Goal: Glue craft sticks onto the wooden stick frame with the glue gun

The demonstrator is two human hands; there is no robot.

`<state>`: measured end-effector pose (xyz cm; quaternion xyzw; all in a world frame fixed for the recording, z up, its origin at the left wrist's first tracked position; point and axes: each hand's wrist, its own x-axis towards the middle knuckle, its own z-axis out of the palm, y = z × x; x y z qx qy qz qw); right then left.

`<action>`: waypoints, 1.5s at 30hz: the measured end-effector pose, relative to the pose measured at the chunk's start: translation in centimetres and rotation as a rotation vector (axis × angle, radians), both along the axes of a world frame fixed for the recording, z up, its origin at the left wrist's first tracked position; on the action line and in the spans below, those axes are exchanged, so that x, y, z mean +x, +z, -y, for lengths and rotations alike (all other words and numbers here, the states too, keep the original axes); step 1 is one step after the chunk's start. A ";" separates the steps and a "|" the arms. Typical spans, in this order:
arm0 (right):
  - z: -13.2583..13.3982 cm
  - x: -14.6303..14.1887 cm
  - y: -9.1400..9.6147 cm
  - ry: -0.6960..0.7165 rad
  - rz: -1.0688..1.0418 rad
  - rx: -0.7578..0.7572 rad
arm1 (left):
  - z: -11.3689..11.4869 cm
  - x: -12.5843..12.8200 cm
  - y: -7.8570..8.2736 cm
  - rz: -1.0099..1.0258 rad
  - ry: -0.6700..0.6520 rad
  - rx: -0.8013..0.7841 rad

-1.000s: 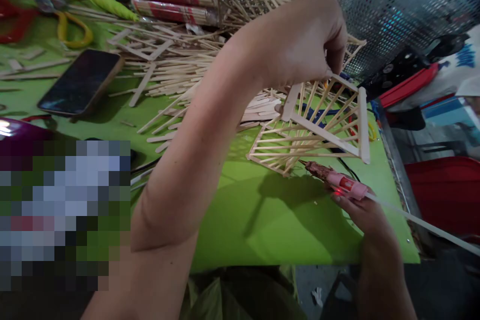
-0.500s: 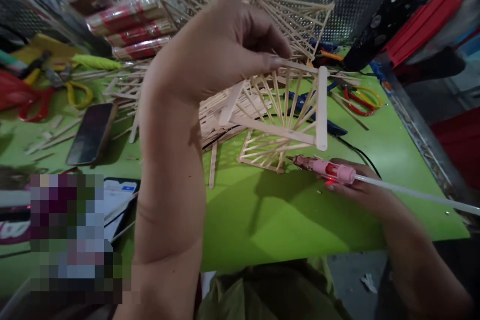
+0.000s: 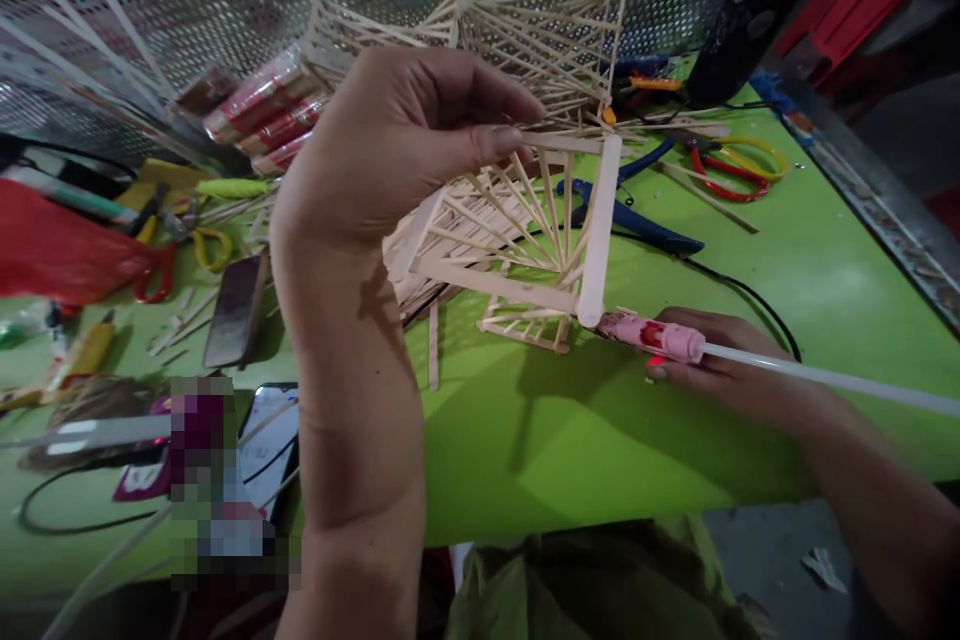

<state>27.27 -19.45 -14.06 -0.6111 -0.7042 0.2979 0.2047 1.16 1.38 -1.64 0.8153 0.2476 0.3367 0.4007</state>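
My left hand (image 3: pixel 405 140) is raised over the green table (image 3: pixel 600 440) and pinches the top bar of a small frame of wooden sticks (image 3: pixel 525 230), holding it tilted with its lower corner near the table. My right hand (image 3: pixel 720 370) lies low on the table at the right, wrapped round a pink glue gun (image 3: pixel 660 338) with a white glue stick (image 3: pixel 825 378) trailing right. The gun's nozzle touches the frame's lower right corner, where two flat sticks meet.
More stick frames (image 3: pixel 540 40) stand at the back against a perforated metal wall. Loose sticks, red-wrapped stick packs (image 3: pixel 262 115), a dark phone (image 3: pixel 236 310), blue pliers (image 3: pixel 637 220), red-and-yellow scissors (image 3: pixel 739 170) and cables lie around. A metal rail (image 3: pixel 877 210) borders the right edge.
The view swung left and the frame turned in my left hand. My right hand brought the glue gun up to the frame's lower corner.
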 end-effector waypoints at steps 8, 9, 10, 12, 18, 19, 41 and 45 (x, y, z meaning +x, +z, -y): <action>-0.1 -0.2 -0.1 0.019 -0.068 -0.022 | 0.7 0.2 0.6 -0.091 0.091 -0.006; -0.1 -0.2 -0.1 0.029 -0.079 -0.020 | 0.8 0.2 0.7 -0.108 0.103 -0.004; -0.1 -0.2 -0.1 0.040 -0.089 -0.019 | 1.0 0.2 0.8 -0.122 0.112 -0.003; -0.1 -0.3 0.0 0.054 -0.105 -0.011 | 1.2 0.2 1.0 -0.143 0.125 -0.006; -0.2 -0.4 0.2 0.042 -0.125 0.006 | 0.5 0.1 0.4 -0.108 0.093 0.024; -0.2 -0.4 0.2 0.041 -0.124 0.005 | 0.3 0.1 0.2 -0.084 0.071 0.031; 0.0 0.2 -0.6 0.014 -0.012 0.032 | -0.2 0.0 0.0 -0.023 -0.035 0.016; 0.0 0.1 -0.5 0.030 -0.023 0.019 | -0.2 -0.1 0.0 -0.029 -0.037 0.018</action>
